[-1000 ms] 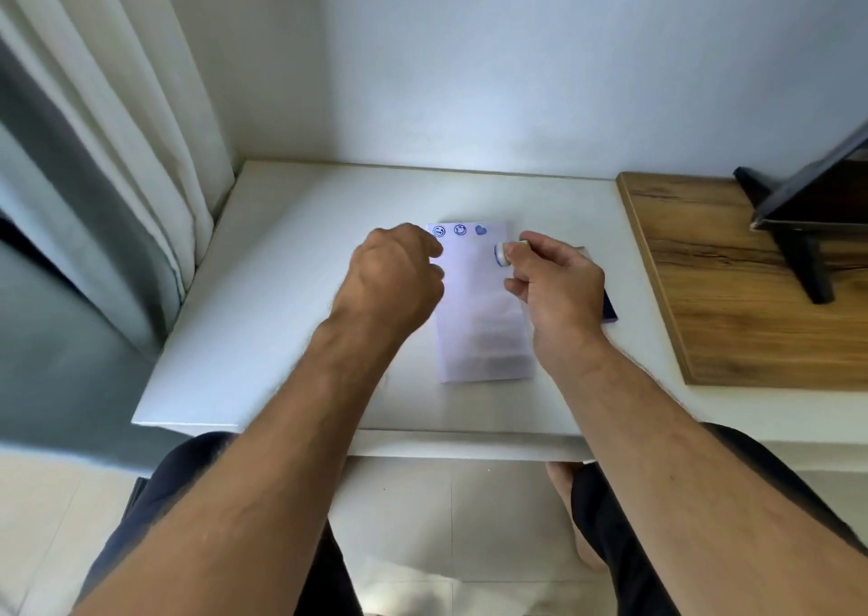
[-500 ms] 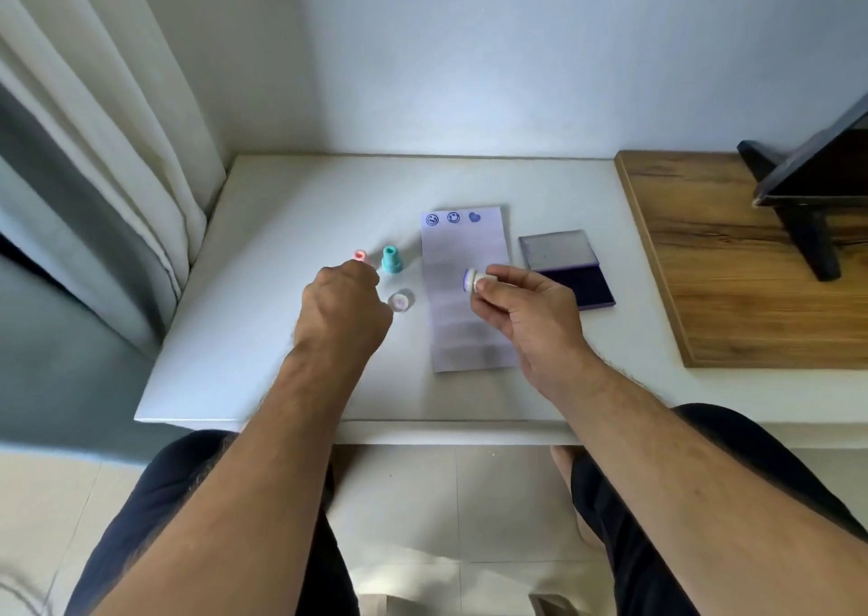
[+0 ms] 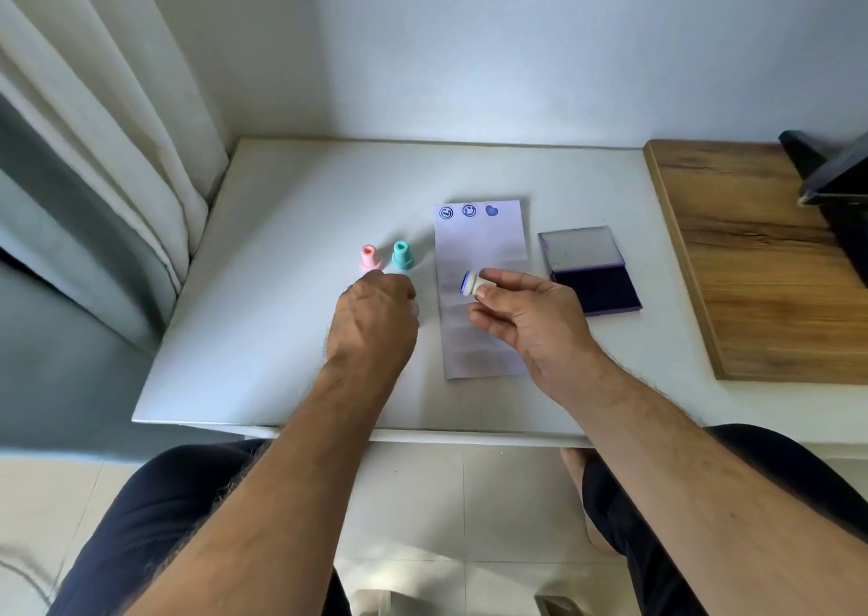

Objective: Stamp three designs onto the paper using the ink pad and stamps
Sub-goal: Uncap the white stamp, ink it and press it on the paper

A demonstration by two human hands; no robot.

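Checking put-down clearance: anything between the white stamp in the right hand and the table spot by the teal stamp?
Yes. The left hand sits just below the teal stamp, between it and the white stamp pinched by the right hand. Whether it holds anything is hidden.

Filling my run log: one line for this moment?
paper: three prints | right hand: holds white stamp | left hand: curled, contents hidden | ink pad: open

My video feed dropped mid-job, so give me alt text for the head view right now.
The right hand pinches a white stamp, inked face sideways, above a paper strip bearing three blue prints along its far edge. The left hand hovers curled near upright pink and teal stamps; an open ink pad lies right of the paper.
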